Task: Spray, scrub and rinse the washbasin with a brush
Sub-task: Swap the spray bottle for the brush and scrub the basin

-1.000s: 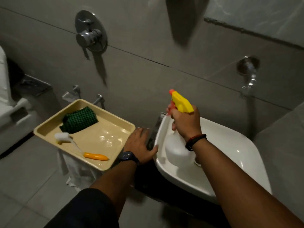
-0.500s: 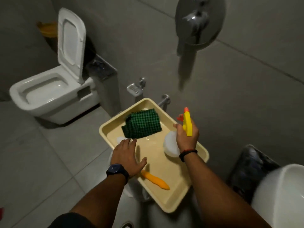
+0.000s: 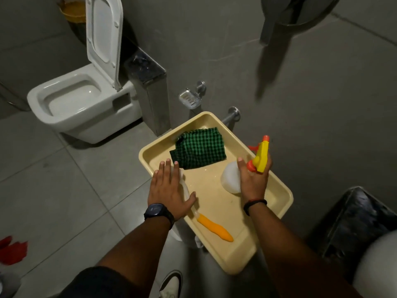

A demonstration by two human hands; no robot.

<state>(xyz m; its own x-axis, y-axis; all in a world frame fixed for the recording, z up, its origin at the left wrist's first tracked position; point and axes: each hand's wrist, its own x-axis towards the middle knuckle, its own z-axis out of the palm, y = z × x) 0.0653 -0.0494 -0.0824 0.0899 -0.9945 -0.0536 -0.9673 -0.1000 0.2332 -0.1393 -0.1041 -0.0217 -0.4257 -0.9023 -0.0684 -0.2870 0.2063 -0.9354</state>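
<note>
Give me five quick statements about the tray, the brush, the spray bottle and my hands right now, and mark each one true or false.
1. The right hand grips the spray bottle over the tray. True.
2. The left hand is closed around the brush's orange handle. False: it is open, fingers spread, over the white head end of the brush; the orange handle lies free.
3. A green checked cloth lies in the far part of the tray. True.
4. The toilet lid is shut. False: the toilet has its lid raised.
5. The spray bottle's trigger head is blue. False: it is yellow with an orange nozzle.
</note>
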